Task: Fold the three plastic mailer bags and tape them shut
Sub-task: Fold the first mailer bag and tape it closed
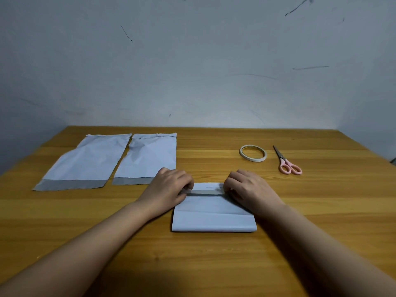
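Note:
A folded white mailer bag lies on the wooden table in front of me, with a grey flap strip across its upper part. My left hand pinches the left end of that flap. At the flap's right end, my right hand pinches it with curled fingers. Two more white mailer bags lie flat and unfolded at the back left, one on the far left and one beside it, each with a grey strip on its near edge. A roll of tape lies at the back right.
Pink-handled scissors lie to the right of the tape roll, blades pointing away from me. A pale wall stands behind the table's far edge. Bare wood shows along the near edge and on the right side.

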Demonstrator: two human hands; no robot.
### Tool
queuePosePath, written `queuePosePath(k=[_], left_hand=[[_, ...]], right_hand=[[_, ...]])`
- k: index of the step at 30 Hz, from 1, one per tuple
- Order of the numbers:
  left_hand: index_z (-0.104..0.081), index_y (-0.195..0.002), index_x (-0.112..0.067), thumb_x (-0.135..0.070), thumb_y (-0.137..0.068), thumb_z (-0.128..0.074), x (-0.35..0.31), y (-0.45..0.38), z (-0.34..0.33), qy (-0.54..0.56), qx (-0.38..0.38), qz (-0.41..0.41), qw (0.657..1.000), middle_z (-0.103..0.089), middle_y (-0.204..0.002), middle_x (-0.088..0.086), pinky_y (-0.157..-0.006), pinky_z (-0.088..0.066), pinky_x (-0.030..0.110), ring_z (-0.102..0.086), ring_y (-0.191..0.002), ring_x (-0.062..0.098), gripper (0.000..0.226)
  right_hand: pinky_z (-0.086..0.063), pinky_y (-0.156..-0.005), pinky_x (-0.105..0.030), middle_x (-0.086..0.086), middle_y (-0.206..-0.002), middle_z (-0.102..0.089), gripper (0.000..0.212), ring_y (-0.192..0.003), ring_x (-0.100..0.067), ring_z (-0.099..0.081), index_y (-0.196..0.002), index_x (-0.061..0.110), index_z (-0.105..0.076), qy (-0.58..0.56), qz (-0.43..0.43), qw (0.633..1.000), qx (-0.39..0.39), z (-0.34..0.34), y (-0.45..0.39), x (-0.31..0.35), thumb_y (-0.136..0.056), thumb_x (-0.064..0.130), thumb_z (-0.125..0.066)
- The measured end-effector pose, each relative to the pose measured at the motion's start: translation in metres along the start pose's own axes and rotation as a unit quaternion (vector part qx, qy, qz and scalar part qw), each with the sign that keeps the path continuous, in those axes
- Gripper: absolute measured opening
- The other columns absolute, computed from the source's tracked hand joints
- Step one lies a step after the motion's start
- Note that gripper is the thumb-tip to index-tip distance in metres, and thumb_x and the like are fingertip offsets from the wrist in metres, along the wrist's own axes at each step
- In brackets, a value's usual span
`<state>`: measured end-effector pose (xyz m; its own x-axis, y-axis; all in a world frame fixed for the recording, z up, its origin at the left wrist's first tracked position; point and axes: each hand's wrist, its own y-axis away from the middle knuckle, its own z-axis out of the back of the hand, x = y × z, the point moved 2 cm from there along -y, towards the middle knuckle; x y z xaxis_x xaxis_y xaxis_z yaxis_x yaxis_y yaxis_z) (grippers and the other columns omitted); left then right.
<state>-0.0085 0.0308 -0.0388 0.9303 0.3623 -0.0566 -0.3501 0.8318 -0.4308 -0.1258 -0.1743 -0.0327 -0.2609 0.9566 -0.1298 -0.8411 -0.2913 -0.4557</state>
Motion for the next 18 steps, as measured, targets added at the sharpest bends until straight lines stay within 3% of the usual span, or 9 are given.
queuePosePath(k=[12, 18], left_hand=[[-0.062, -0.095, -0.031, -0.01, -0.08, -0.071, 0.007, 0.016, 0.007, 0.0, 0.03, -0.023, 0.999, -0.06, -0.094, -0.012, -0.067, -0.041, 0.025, -0.061, -0.084, 0.012, 0.027], [-0.066, -0.107, -0.032, -0.007, -0.091, -0.053, 0.009, 0.019, 0.007, 0.021, 0.074, 0.002, 0.997, -0.059, -0.112, -0.012, -0.083, -0.034, 0.023, -0.055, -0.105, 0.009, 0.032]], right_hand=[[-0.045, -0.059, -0.031, 0.004, -0.088, -0.061, 0.018, -0.075, -0.018, -0.053, -0.091, 0.021, -0.064, -0.029, -0.001, 0.999, 0.02, 0.0, 0.013, -0.002, -0.08, 0.008, -0.069], [-0.046, -0.069, -0.028, 0.015, -0.088, -0.065, 0.02, -0.082, -0.012, -0.057, -0.087, 0.025, -0.069, -0.102, -0.038, 0.993, 0.04, 0.01, 0.018, 0.001, -0.077, 0.013, -0.055]])
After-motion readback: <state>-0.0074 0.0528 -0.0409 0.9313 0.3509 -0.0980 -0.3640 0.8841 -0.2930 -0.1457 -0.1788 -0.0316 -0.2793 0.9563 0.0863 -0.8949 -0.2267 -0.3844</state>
